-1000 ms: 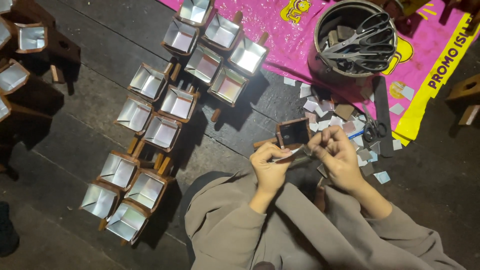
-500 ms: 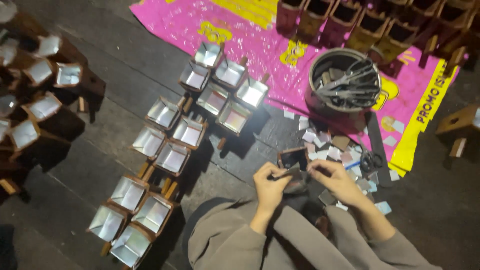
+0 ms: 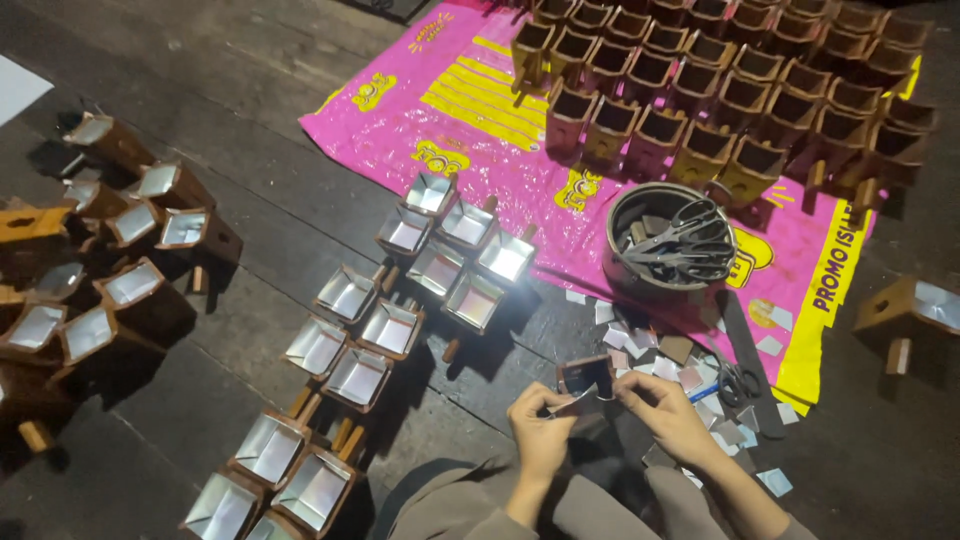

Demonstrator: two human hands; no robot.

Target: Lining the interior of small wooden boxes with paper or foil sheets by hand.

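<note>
A small brown box-shaped wooden holder (image 3: 588, 377) sits upright at about 6 o'clock in the view, its open top facing up and its inside dark. A thin silvery reflective strip (image 3: 572, 405) lies tilted just at its 7 o'clock side, touching its lower edge, pinched between fingers.

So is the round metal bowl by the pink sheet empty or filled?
Filled: the metal bowl holds several pairs of scissors piled inside.

one round tin (image 3: 622, 262), two hands (image 3: 540, 435), one pink sheet (image 3: 480, 120)
</note>
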